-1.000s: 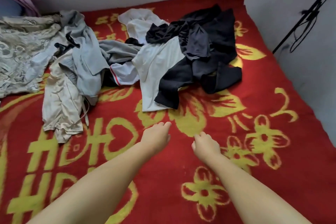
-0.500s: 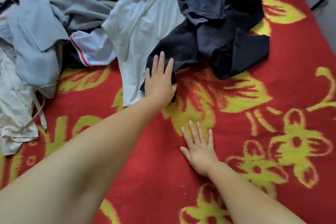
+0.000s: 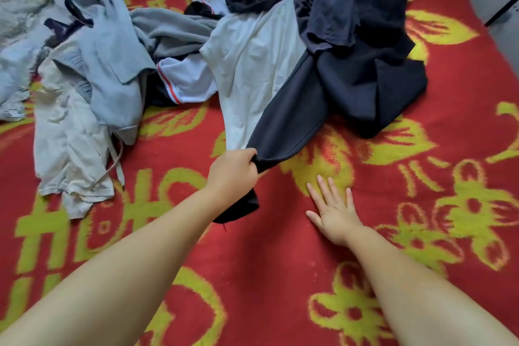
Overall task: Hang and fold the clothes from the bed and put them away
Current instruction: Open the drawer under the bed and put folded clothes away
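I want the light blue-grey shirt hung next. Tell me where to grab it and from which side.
Judging by how it lies, take the light blue-grey shirt at its bunched upper part near the dark collar trim, coming from the near side. Its lower hem drapes over the cream trousers, so lifting from the top should peel it off without dragging them along.

One head-worn wide-angle view, looking forward and steeply down onto the bed (image 3: 421,233). Both forearms stretch in from the bottom edge, close to the lens; the clothes pile (image 3: 252,64) fills the upper frame.
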